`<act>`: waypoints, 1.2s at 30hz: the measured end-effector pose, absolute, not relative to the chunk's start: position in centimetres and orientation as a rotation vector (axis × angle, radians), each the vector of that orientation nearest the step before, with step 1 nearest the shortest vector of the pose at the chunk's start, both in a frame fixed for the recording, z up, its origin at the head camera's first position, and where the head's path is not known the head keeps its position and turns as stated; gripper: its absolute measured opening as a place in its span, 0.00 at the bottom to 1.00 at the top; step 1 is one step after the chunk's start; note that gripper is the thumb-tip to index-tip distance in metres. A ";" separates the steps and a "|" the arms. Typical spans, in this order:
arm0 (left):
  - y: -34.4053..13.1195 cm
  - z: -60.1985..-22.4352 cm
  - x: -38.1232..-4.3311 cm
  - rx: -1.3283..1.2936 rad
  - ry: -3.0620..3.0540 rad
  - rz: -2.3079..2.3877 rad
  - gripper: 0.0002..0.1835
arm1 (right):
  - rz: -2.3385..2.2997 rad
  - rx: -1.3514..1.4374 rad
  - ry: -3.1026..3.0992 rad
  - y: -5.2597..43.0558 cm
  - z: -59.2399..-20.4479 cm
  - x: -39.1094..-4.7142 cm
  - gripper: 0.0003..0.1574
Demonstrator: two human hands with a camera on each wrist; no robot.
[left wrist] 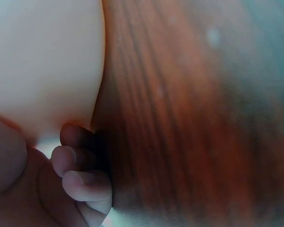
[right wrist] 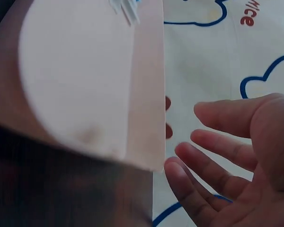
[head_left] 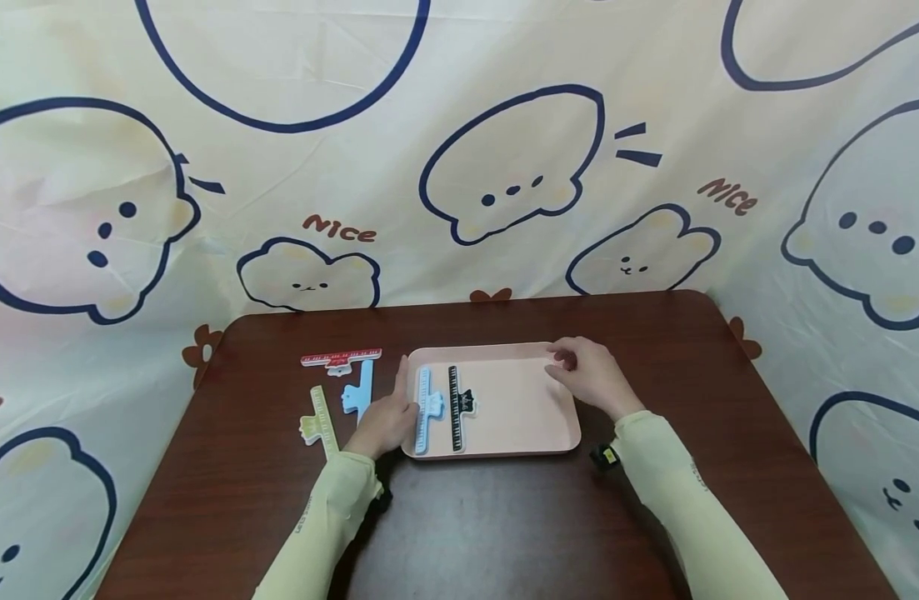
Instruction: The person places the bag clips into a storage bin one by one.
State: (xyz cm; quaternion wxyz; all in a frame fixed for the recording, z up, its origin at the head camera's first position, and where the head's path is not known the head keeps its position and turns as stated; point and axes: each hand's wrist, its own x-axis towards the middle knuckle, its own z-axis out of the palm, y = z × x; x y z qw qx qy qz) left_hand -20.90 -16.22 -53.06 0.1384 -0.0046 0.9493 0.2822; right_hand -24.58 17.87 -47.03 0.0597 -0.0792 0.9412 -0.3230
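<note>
While the pale pink tray [head_left: 521, 408] lies on the worktop [head_left: 489, 525], the left hand [head_left: 384, 423] has its grip on the left rim, thumb at the edge and other fingers curled. The tray looks light and stiff, probably smooth enough to slip under a fingertip; the left and right rims seem the best holds. Left of it lies a yellow-green ruler clip [head_left: 322, 419]. On the tray's left half sit a blue ruler clip [head_left: 423, 412] and a black ruler clip [head_left: 455, 412], likely hard, light and apt to slide if tipped. Near the far right corner, the right hand [head_left: 590, 375] is loose and empty. Farther left lies a red ruler clip [head_left: 341, 359].
</note>
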 end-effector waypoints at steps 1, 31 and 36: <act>-16.2 -53.0 -20.9 -0.013 2.746 0.813 0.45 | -0.975 -0.226 2.861 18.2 -47.1 -24.6 0.23; -16.3 -53.0 -20.9 -0.008 2.747 0.809 0.45 | -0.999 -0.036 2.593 19.5 -51.4 -25.1 0.31; -16.3 -52.9 -20.9 -0.011 2.744 0.798 0.45 | -0.944 -0.126 2.596 19.6 -52.1 -25.3 0.35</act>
